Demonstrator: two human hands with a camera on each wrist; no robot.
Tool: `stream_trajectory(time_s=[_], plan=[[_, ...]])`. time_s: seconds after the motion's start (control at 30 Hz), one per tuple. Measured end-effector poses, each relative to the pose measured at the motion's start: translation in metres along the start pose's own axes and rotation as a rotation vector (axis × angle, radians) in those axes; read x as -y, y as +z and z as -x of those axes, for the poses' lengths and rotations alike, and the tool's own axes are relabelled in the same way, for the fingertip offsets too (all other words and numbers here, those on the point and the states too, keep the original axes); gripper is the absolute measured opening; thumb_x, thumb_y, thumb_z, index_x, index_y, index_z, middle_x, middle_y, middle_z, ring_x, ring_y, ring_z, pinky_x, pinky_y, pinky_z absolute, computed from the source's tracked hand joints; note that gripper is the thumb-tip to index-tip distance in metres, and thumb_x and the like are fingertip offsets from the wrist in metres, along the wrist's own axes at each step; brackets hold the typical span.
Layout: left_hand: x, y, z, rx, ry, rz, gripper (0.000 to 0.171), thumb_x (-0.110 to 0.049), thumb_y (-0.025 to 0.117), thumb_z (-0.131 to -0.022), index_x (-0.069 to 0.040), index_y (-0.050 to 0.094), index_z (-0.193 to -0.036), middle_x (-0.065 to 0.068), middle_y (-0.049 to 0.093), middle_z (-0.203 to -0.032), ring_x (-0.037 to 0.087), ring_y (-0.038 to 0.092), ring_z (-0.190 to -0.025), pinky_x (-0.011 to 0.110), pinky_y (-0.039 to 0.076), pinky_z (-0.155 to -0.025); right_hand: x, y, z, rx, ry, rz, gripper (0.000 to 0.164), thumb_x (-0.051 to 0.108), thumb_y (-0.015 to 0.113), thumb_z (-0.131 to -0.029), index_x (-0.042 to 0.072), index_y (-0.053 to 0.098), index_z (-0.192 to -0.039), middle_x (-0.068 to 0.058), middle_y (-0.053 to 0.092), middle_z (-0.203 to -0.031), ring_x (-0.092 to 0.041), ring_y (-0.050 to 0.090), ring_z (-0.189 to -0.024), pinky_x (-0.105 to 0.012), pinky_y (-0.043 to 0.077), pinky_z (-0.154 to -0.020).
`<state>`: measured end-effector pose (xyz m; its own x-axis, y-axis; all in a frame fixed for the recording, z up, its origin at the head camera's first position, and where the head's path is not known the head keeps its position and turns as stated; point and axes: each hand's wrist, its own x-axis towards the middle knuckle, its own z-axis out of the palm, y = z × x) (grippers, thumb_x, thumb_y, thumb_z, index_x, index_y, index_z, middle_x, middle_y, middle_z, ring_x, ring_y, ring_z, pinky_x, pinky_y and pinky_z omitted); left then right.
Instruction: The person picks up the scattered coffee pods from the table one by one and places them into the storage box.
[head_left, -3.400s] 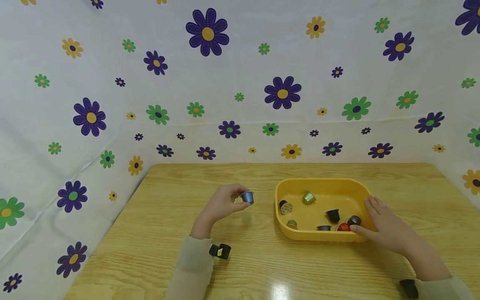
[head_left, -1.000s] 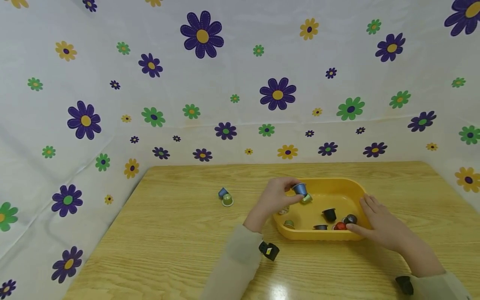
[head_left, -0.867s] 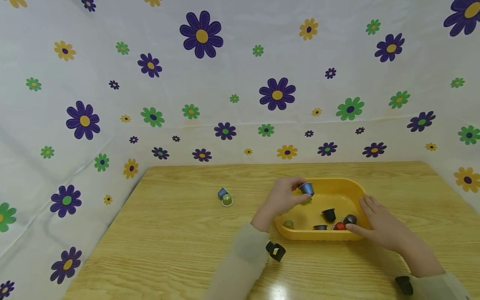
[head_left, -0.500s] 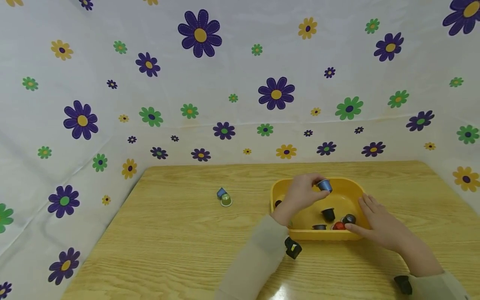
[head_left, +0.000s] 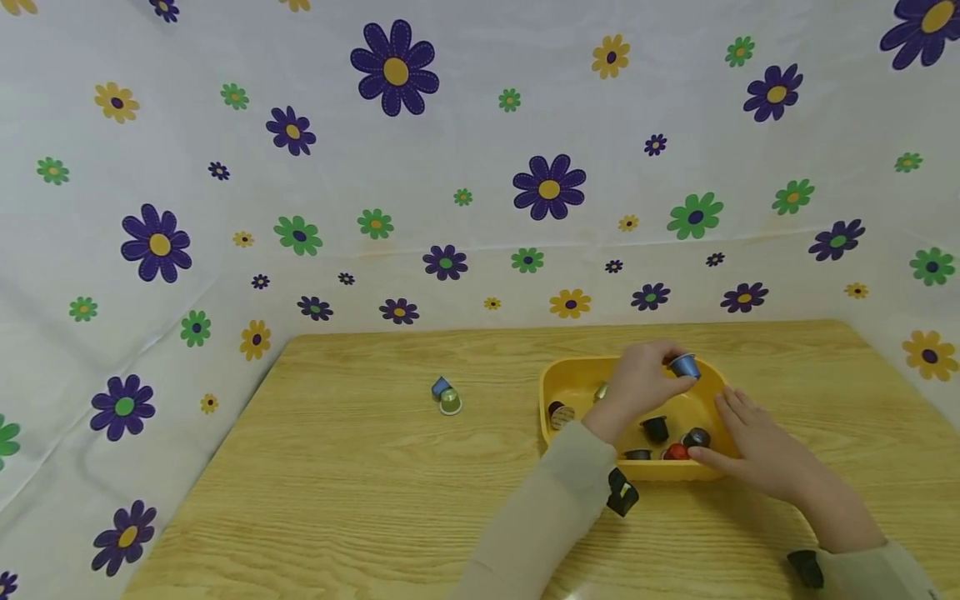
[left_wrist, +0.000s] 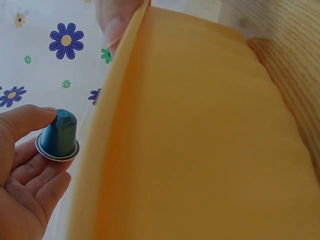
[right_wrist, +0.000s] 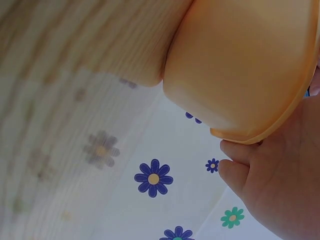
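My left hand [head_left: 641, 385] pinches a blue coffee capsule [head_left: 684, 367] between thumb and fingers, above the back right part of a yellow container [head_left: 600, 471]. In the left wrist view the blue capsule [left_wrist: 60, 135] has its wide rim towards the fingers and its narrow end by the thumb. My right hand [head_left: 772, 450] grips the container's right end, its fingers at the side rim and its thumb over the near rim. Inside lie a black capsule [head_left: 655, 429], a red capsule [head_left: 677, 452], a dark grey capsule [head_left: 697, 438] and several others. My left forearm hides part of the inside.
On the wooden table [head_left: 337, 475], left of the container, a small blue capsule [head_left: 441, 387] and a green capsule [head_left: 450, 402] lie touching. A white flowered cloth [head_left: 465, 150] stands behind and to the left of the table.
My left hand has carried the blue capsule from the table's left part rightwards across the container. The blue and green capsules on the table have come into sight. My right hand stays on the container.
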<state>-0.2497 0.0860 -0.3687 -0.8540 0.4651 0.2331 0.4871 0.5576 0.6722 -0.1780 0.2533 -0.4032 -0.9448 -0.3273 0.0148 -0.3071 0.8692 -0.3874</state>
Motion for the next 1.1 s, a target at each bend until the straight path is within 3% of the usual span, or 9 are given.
stream_trajectory(time_s=[0.6,0.87,1.1], plan=[[-0.008,0.005,-0.0063,0.012,0.019,-0.019,0.03,-0.023,0.066,-0.08,-0.014,0.06,-0.109,-0.008,0.06,-0.101,0.004,0.054,-0.083,0.007,0.041,-0.069,0.0019,-0.0006,0.0007,0.0,0.005,-0.004,0.089,0.049,0.054,-0.083,-0.019,0.021,-0.13,-0.037,0.012,-0.135,-0.049,0.007,-0.125,-0.062,0.015,-0.094],[-0.0091,0.0051,-0.0062,0.012,0.028,-0.075,0.033,-0.027,0.065,-0.081,-0.015,0.059,-0.112,-0.008,0.059,-0.109,0.0,0.053,-0.097,0.009,0.04,-0.079,0.0021,-0.0007,0.0003,-0.006,0.0,-0.007,0.089,0.049,0.054,-0.082,-0.019,0.021,-0.13,-0.037,0.012,-0.136,-0.048,0.007,-0.125,-0.062,0.015,-0.094],[-0.0082,0.0016,-0.0011,0.031,0.024,-0.022,0.032,-0.025,0.064,-0.081,-0.015,0.059,-0.111,-0.008,0.059,-0.109,0.0,0.052,-0.098,0.01,0.04,-0.08,0.0008,0.0003,0.0003,-0.004,0.004,0.005,0.09,0.05,0.054,-0.082,-0.019,0.022,-0.13,-0.037,0.013,-0.135,-0.05,0.008,-0.124,-0.062,0.016,-0.094]])
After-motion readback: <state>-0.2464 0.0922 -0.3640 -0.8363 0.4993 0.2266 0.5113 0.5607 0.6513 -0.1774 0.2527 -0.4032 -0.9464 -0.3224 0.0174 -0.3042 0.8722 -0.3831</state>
